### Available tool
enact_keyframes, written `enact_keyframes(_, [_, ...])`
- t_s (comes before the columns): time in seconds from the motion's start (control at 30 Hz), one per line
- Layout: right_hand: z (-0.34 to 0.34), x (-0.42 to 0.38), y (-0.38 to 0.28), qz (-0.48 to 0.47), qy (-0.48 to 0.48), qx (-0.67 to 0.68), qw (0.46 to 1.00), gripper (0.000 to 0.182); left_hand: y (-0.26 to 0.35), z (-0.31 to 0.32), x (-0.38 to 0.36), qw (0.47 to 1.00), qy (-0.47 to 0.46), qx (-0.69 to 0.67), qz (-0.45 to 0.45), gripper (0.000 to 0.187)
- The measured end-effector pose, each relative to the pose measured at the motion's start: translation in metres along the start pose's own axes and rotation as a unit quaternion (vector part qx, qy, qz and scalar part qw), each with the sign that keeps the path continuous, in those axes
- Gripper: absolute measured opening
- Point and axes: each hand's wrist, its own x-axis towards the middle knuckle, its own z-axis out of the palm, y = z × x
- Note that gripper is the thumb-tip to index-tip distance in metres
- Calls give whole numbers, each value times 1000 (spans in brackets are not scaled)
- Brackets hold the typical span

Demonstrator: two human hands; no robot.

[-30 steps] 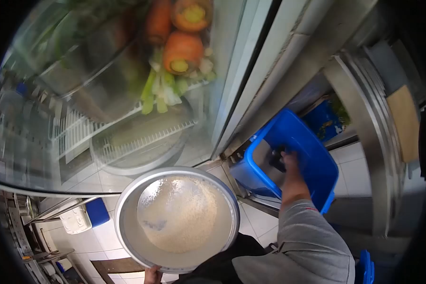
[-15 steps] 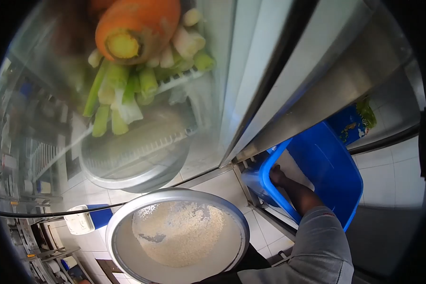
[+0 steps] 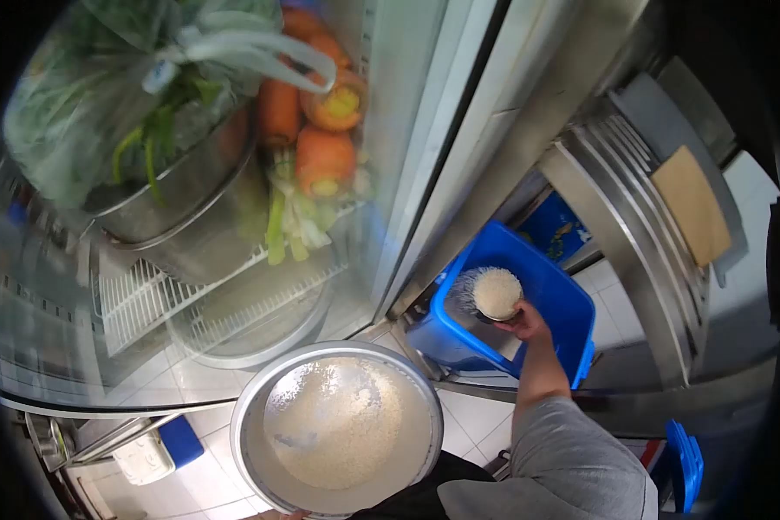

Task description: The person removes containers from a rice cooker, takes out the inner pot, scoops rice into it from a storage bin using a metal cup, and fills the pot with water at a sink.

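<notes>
My right hand (image 3: 526,323) grips a round cup (image 3: 498,295) heaped with white rice, holding it over the blue bin (image 3: 481,334). Loose grains trail off the left side of the cup, and more rice seems to lie low in the bin. In front of my body is a wide metal bowl (image 3: 250,451) with rice (image 3: 342,425) spread over its bottom and up one side. Only a sliver of my left hand (image 3: 295,515) shows, at the bowl's lower rim, its fingers closed against the edge and mostly hidden.
A glass-doored fridge stands left, with carrots (image 3: 325,156), spring onions (image 3: 290,217) and a plastic bag of greens (image 3: 147,95) above a metal pot (image 3: 178,208). On the right, a metal rack (image 3: 615,199) holds boards (image 3: 693,208). A white-and-blue container (image 3: 143,455) is on the tiled floor.
My right hand has come up from deep inside the blue bin, and the rice-filled cup now shows in it. The view has shifted, revealing more of the fridge and the rack.
</notes>
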Motion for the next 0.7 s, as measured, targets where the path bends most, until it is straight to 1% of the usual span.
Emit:
enact_keyframes(0.03, [11, -12, 0, -12, 5, -1, 1000, 66, 22, 3, -1, 975, 6, -171, -140, 30])
enact_keyframes(0.07, [38, -26, 3, -54, 44, 57, 996, 65, -15, 2, 13, 966, 1, -193, -170, 32])
enact_keyframes(0.1, [62, -36, 5, -93, 78, 114, 986, 64, -16, 3, 15, 967, -3, -195, -164, 32])
enact_keyframes(0.13, [80, -47, 8, -97, 77, 114, 986, 64, -10, 2, 13, 964, 3, -201, -174, 29])
enact_keyframes(0.17, [97, -58, 10, -136, 82, 163, 974, 63, -8, 2, 12, 961, 11, -208, -184, 26])
enact_keyframes(0.2, [111, -65, 8, -173, 82, 211, 959, 62, -30, 1, 21, 954, -10, -258, -153, 20])
enact_keyframes(0.23, [117, -70, 6, -170, 77, 210, 960, 62, -30, 3, 25, 953, -5, -261, -152, 20])
enact_keyframes(0.3, [123, -82, 12, -225, 48, 250, 940, 59, -15, 1, 15, 969, -8, -202, -145, 16])
enact_keyframes(0.33, [124, -91, 15, -256, 11, 231, 939, 61, -13, 1, 9, 966, 1, -203, -157, 16])
enact_keyframes(0.37, [128, -104, 19, -243, 9, 226, 943, 61, -11, 7, 10, 953, 1, -278, -121, 20])
enact_keyframes(0.43, [139, -134, 28, -310, 12, 154, 938, 69, -15, 19, 16, 905, 9, -425, -36, 57])
enact_keyframes(0.5, [160, -174, 46, -359, -4, 98, 928, 69, -31, 21, 21, 906, 16, -419, -61, 55])
enact_keyframes(0.53, [168, -192, 56, -383, -23, 49, 922, 67, -34, 22, 21, 904, 10, -421, -71, 53])
enact_keyframes(0.57, [155, -190, 75, -454, -19, -88, 887, 70, -11, 30, 15, 896, 35, -438, -68, 45])
enact_keyframes(0.6, [158, -210, 84, -486, -3, -251, 837, 76, -14, 34, 14, 892, 33, -446, -68, 45])
enact_keyframes(0.63, [152, -209, 106, -512, -47, -228, 827, 77, -17, 36, 15, 889, 29, -452, -67, 44])
enact_keyframes(0.67, [150, -210, 106, -591, -95, -375, 708, 65, -13, 39, 13, 889, 30, -451, -67, 44])
enact_keyframes(0.7, [147, -218, 103, -591, -141, -494, 622, 53, -9, 42, 11, 887, 34, -455, -69, 44])
